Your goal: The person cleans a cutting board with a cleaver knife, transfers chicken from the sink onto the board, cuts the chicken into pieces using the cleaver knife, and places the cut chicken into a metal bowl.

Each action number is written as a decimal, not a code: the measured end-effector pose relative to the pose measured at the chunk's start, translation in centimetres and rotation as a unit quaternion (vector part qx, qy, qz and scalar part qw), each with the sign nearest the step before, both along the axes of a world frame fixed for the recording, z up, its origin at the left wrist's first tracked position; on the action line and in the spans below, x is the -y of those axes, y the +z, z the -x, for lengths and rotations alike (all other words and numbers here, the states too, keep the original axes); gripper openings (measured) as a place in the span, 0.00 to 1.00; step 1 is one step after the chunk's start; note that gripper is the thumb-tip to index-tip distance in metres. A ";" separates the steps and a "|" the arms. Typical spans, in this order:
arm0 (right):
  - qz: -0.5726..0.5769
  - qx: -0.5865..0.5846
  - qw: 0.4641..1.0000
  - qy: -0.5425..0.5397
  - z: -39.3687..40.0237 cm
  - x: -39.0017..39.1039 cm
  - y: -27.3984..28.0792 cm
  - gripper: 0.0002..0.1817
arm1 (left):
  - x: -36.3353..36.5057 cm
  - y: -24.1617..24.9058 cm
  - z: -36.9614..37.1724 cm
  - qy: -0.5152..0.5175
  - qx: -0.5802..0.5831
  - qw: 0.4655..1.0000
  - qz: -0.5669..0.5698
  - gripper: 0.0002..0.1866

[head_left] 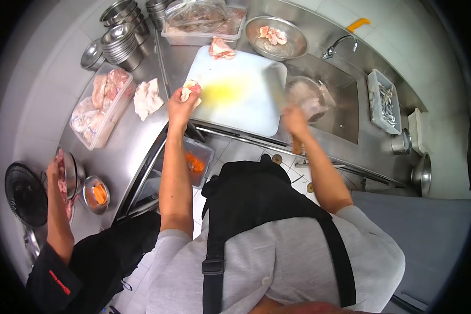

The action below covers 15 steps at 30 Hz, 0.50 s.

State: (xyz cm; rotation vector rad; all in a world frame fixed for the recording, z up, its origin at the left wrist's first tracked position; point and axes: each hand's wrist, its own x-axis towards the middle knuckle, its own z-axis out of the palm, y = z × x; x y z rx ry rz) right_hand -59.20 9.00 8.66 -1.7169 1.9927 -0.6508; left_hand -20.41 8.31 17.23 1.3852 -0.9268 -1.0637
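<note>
Meat piece [191,90]: pale pink raw cut, pinched in the fingers of the left hand [180,107], held at the near left corner of the cutting board [240,99].
Left hand: clenched around the meat piece, arm stretched forward from a grey sleeve.
Cleaver [273,86]: broad blade, motion-blurred, standing over the board's right edge, well to the right of the gripped meat.
Right hand [294,121]: wrapped round the cleaver's handle, blurred; just below the blade, at the board's near right corner.
Cutting board: white, with a yellowish stain just right of the gripped meat.
Second cut [221,49]: raw meat lying on the board's far edge, beyond the left hand.
Steel bowl [295,39]: beyond the cleaver, holds a few pink pieces.
Clear tub [102,133]: left of the left hand, filled with raw meat; loose pale slabs [147,98] lie between tub and hand.
Covered tray [201,23]: far of the board, wrapped in film.
Stacked bowls [123,44]: far left of the grip, on the steel counter [136,141].
Sink [345,104]: right of the cleaver hand, a bag [306,97] of meat inside; faucet [340,44] beyond.
Co-worker's hand [55,170]: well left and nearer, at a bowl [70,175]; small dish of orange pieces [97,194] beside it.
Fan [25,194]: far left edge.
</note>
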 end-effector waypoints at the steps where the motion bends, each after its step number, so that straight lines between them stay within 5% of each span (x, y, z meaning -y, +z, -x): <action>1: -0.041 -0.027 0.995 0.087 -2.9 -0.6 1.3 0.17 | 0.7 -0.4 0.8 -0.018 0.016 1.000 0.009 0.22; 3: -0.113 0.038 0.986 0.118 -7.3 -1.0 3.1 0.17 | 2.4 -1.8 2.4 -0.053 0.051 0.997 0.029 0.25; 5: -0.005 -0.033 0.992 0.119 -5.1 0.1 1.2 0.17 | 2.6 -1.6 4.5 -0.092 0.081 0.992 0.033 0.22; 7: -0.137 0.145 0.980 -0.007 0.0 0.1 3.4 0.15 | 3.2 -3.5 6.5 -0.134 0.049 0.988 0.063 0.20; 9: -0.137 0.210 0.960 -0.126 6.4 1.2 2.3 0.13 | 3.9 -5.1 8.9 -0.137 0.092 0.983 0.079 0.23; 11: -0.076 0.089 0.986 -0.118 13.1 2.8 -2.3 0.11 | 3.9 -5.7 10.8 -0.127 0.189 0.967 0.117 0.25; 15: -0.089 0.186 0.974 -0.099 12.6 0.5 2.8 0.11 | 4.2 -9.9 11.0 -0.109 0.247 0.963 0.022 0.28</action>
